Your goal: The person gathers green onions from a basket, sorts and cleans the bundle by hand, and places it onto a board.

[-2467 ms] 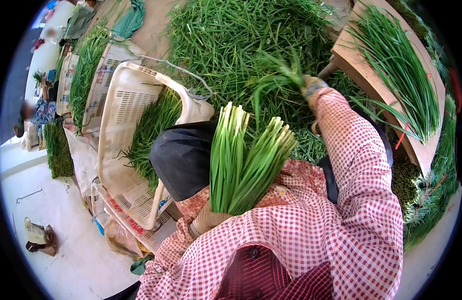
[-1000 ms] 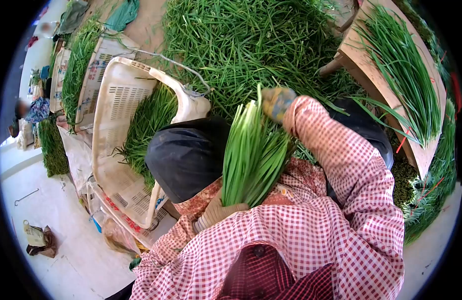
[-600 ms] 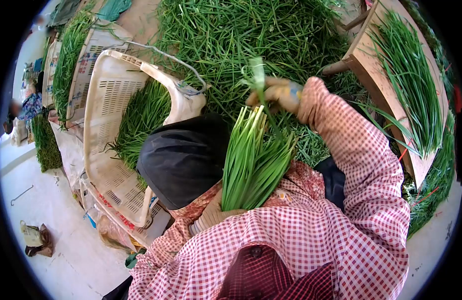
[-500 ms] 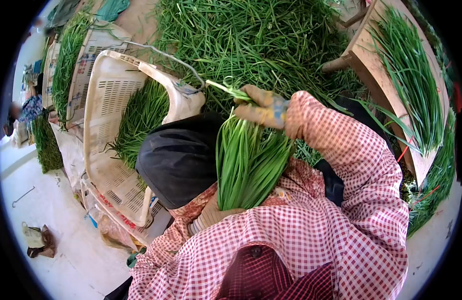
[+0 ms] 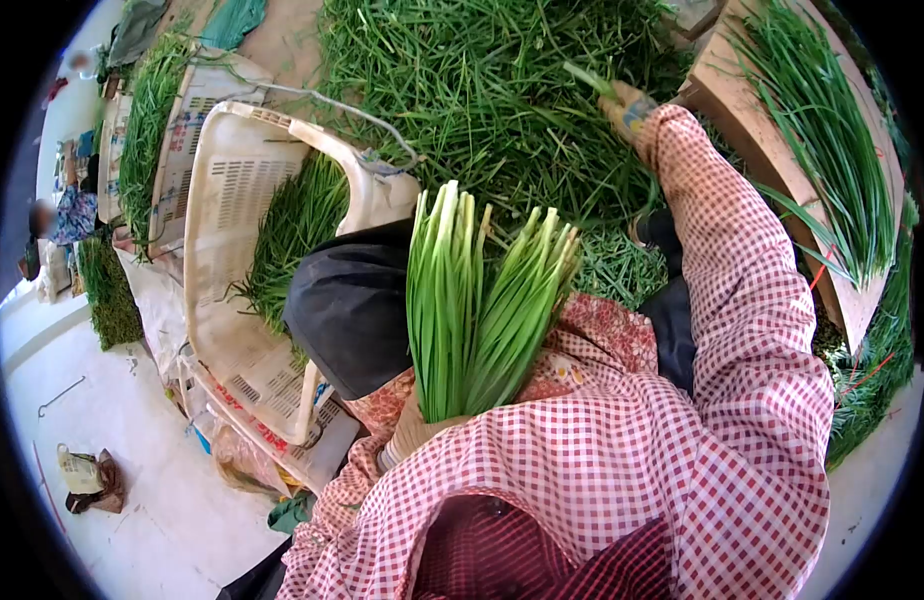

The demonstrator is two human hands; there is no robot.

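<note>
A thick bunch of garlic chives point(image 5: 472, 320) stands upright against my chest, pale cut ends up, splitting into two fans. My left hand point(image 5: 427, 432), in a light glove, is wrapped round its lower, leafy end; the sleeve and leaves hide part of the fingers. Out to the front right, my right hand point(image 5: 627, 110) reaches over the heap of loose chives point(image 5: 482, 110) in a soiled glove with blue and yellow patches. Its fingers are closed on a short pale-green tuft of chive stalks point(image 5: 588, 79) that sticks out to the left.
On my left a white plastic crate point(image 5: 207, 220) lies tipped, with chives inside. A slanted wooden board point(image 5: 712, 80) at the right carries long chives point(image 5: 822, 140). More loaded crates point(image 5: 187, 140) stand at the far left. Other people point(image 5: 67, 215) are beyond them. A bag point(image 5: 92, 475) lies on the floor.
My right hand has moved from the top of the bunch away to the front right, over the heap, with the pale stalks. The bunch's cut ends are now uncovered; my left hand stays on it.
</note>
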